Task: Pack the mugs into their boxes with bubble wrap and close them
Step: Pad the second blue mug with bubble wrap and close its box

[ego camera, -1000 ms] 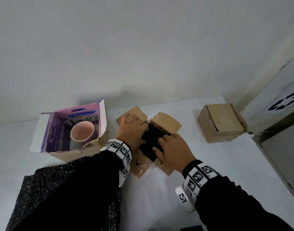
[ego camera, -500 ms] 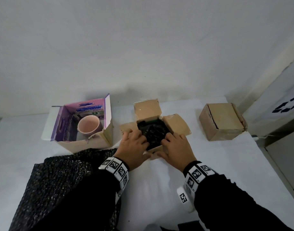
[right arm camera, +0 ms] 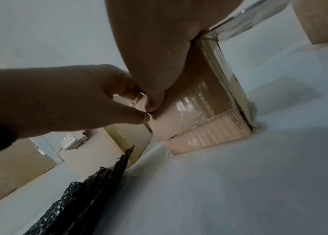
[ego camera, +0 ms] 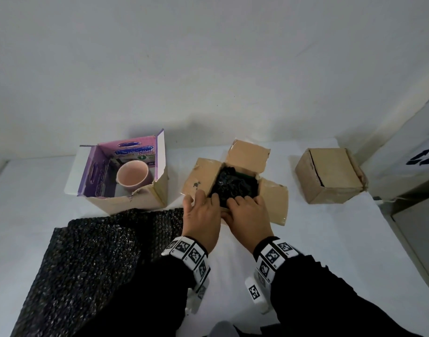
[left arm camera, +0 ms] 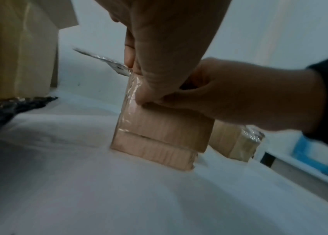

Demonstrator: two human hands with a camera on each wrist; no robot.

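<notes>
The middle brown box (ego camera: 248,153) stands open, with a bundle of black bubble wrap (ego camera: 235,188) filling it; the mug inside is hidden. My left hand (ego camera: 201,216) and right hand (ego camera: 248,215) sit side by side at the box's near edge. Their fingers curl over the near flap and the thumbs press its outer face. The left wrist view shows my left hand (left arm camera: 169,47) pinching that flap on the box (left arm camera: 159,135). In the right wrist view my right hand (right arm camera: 159,39) does the same. A pink mug (ego camera: 132,175) stands unwrapped in the purple-lined box (ego camera: 126,203) at the left.
A sheet of black bubble wrap (ego camera: 92,259) lies on the white table at the front left, under my left forearm. A closed brown box (ego camera: 330,176) stands at the right, next to a white cabinet (ego camera: 403,166). The wall runs close behind the boxes.
A second ago both hands pressed down on the black bundle inside the box. They have drawn back to the near edge and now hold the near flap; the other flaps stand spread open.
</notes>
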